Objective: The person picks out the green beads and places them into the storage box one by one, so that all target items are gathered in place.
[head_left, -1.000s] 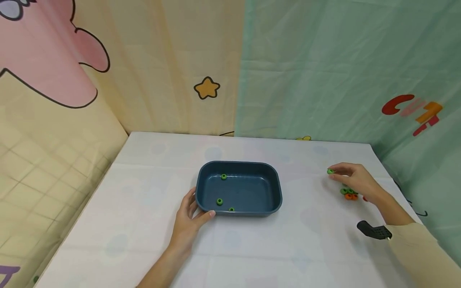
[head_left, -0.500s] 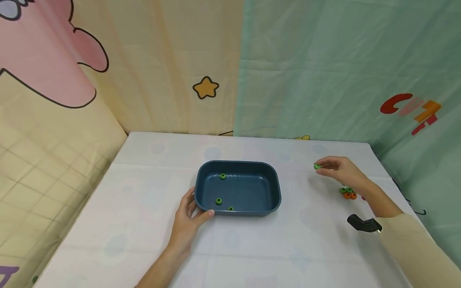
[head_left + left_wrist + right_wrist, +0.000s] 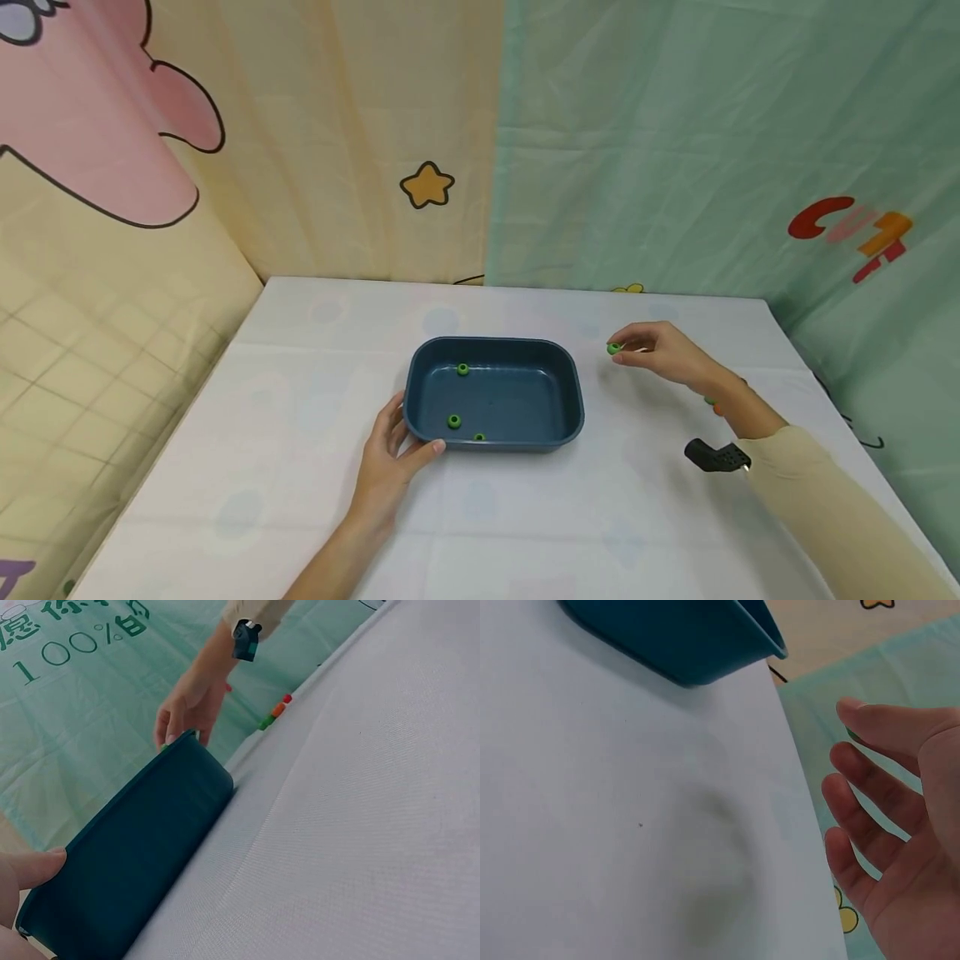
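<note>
A dark blue rectangular tray [image 3: 517,400] stands on the white table. Three green beads lie inside: one bead [image 3: 462,369] toward the back, another [image 3: 453,422] at the front left, and a third [image 3: 479,437] partly hidden by the front wall. My left hand [image 3: 386,467] grips the tray's front left corner, thumb over the rim and fingers along the side. Above the table, right of the tray, my right hand [image 3: 660,350] pinches a green bead [image 3: 613,348] between thumb and fingers. In the right wrist view only a sliver of that bead shows behind the thumb [image 3: 885,724].
On the right of the white-covered table [image 3: 300,500], a small group of beads is mostly hidden behind my right forearm. The left wrist view shows green [image 3: 267,721], orange [image 3: 278,710] and red [image 3: 287,698] ones. Printed curtains [image 3: 645,150] hang behind.
My right hand has carried the green bead leftward from the bead group toward the tray. The left hand and tray stay in place.
</note>
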A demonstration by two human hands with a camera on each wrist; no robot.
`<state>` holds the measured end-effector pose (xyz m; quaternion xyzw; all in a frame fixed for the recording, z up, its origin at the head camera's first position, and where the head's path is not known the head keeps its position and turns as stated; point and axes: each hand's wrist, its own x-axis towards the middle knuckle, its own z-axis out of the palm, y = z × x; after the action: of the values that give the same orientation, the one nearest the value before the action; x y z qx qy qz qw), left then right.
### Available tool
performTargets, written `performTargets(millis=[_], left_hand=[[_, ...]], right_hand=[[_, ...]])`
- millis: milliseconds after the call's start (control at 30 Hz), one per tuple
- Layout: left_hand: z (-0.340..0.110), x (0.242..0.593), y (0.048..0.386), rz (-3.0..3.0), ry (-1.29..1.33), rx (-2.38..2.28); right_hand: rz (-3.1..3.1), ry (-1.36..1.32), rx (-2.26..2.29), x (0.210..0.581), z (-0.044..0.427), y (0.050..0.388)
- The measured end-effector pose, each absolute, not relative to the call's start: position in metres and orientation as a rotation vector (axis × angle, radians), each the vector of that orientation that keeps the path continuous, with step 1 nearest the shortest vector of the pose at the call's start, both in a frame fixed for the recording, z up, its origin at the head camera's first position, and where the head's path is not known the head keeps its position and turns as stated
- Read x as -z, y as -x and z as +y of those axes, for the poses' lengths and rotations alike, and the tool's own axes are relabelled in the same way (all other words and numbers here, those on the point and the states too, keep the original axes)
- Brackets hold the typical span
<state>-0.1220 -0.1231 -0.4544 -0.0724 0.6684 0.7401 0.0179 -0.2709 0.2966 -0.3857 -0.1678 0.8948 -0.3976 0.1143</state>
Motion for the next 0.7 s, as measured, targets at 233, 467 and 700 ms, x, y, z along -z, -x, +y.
performTargets(millis=[233, 467, 700], left_hand=[[-0.123, 0.455, 0.122, 2.072, 0.230, -2.302], [-0.123, 0.455, 0.122, 2.073, 0.217, -2.298], [-0.123, 0.454, 0.122, 2.075, 0.222, -2.292]], right_hand=[[2.606, 0.625, 1.148, 0.385, 0.272, 0.278], [2.560, 0.732, 1.162, 0.383, 0.248, 0.282], [2.515, 0.767, 1.187, 0.379, 0.224, 0.286]])
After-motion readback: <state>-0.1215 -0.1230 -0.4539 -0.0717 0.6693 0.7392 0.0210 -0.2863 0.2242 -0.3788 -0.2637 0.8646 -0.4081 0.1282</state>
